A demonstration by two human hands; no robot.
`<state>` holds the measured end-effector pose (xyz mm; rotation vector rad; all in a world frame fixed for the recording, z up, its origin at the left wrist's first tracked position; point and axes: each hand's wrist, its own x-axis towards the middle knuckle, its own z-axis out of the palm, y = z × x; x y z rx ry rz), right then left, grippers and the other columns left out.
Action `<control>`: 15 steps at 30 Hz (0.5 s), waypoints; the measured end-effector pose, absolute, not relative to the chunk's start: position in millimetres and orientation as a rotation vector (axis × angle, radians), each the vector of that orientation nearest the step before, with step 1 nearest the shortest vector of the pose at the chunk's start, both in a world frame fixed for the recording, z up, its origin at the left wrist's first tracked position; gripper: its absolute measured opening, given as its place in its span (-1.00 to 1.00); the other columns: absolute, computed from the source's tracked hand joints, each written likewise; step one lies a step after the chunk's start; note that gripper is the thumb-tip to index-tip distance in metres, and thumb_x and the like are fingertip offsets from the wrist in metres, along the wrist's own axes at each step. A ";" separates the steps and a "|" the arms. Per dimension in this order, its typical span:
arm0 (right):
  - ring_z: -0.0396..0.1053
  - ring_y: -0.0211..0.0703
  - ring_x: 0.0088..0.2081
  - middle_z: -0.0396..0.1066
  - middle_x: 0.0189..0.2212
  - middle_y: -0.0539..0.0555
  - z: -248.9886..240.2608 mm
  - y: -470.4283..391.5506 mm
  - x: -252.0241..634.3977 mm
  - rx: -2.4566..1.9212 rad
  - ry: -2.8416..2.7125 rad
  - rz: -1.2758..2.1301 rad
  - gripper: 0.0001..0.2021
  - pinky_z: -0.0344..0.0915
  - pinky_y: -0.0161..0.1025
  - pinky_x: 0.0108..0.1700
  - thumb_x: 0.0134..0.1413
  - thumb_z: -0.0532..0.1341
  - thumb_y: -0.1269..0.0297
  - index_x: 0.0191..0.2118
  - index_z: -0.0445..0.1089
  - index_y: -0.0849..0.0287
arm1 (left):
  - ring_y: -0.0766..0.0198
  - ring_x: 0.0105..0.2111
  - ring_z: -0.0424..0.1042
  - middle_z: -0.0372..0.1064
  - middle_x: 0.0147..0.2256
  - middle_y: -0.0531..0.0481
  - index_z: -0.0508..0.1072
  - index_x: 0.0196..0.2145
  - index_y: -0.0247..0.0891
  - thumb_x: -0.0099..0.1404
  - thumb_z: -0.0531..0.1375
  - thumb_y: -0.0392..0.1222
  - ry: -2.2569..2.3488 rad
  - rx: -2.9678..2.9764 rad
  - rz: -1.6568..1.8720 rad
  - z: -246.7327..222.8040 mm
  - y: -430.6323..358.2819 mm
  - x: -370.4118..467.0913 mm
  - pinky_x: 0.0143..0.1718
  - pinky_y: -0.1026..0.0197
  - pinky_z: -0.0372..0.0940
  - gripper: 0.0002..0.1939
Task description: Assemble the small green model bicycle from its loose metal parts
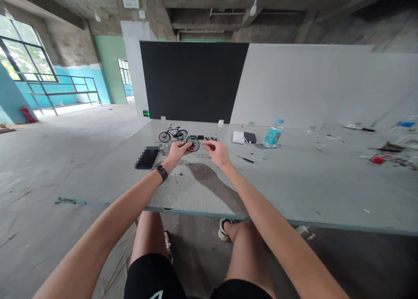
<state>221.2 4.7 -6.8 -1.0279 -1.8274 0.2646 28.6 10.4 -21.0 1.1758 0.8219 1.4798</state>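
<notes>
Between the thumb and fingers of my left hand (178,151) is a small spoked wheel (193,144) with a green curved part along its upper edge. My right hand (217,153) hovers just right of the wheel, thumb and fingertips pinched together; whatever they hold is too small to make out. Behind my left hand stands a black model bicycle (173,134), upright on the table (202,194). Small dark and green parts (205,138) lie just beyond the wheel. A dark tablet-like object (147,157), partly pixelated, lies left of my left hand.
Right of my hands lie a thin screwdriver (244,159), a white case (238,137) and a dark case (250,137). A blue-labelled bottle (273,134) stands beyond them. Loose parts and a red item (377,159) are at the far right. A black panel (194,81) rises behind the table.
</notes>
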 end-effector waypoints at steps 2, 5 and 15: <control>0.53 -0.03 -0.30 0.60 -0.30 0.13 -7.2 3.2 219.8 -1.021 -1.840 0.248 -0.81 0.43 -0.12 -0.19 0.24 0.21 0.21 -0.24 0.56 0.15 | 0.28 -0.38 0.51 0.51 -0.44 -0.07 0.53 -0.48 -0.37 0.13 0.41 -0.10 0.826 1.189 1.462 -21.5 9.3 30.5 -0.09 0.10 0.47 -0.73; 0.52 -0.06 -0.32 0.60 -0.31 0.13 -7.9 2.3 217.4 -1.031 -1.844 0.220 -0.84 0.43 -0.14 -0.19 0.23 0.24 0.24 -0.27 0.56 0.16 | 0.28 -0.37 0.52 0.52 -0.42 -0.07 0.53 -0.45 -0.38 0.15 0.41 -0.11 0.827 1.184 1.452 -21.4 7.9 32.6 -0.07 0.08 0.46 -0.74; 0.50 -0.09 -0.31 0.58 -0.29 0.12 -7.4 -4.3 210.6 -1.033 -1.898 0.103 -0.86 0.41 -0.20 -0.22 0.25 0.25 0.29 -0.26 0.58 0.15 | 0.26 -0.34 0.53 0.55 -0.39 -0.13 0.56 -0.45 -0.41 0.15 0.41 -0.16 0.761 1.098 1.422 -21.3 5.7 34.4 -0.02 0.07 0.43 -0.78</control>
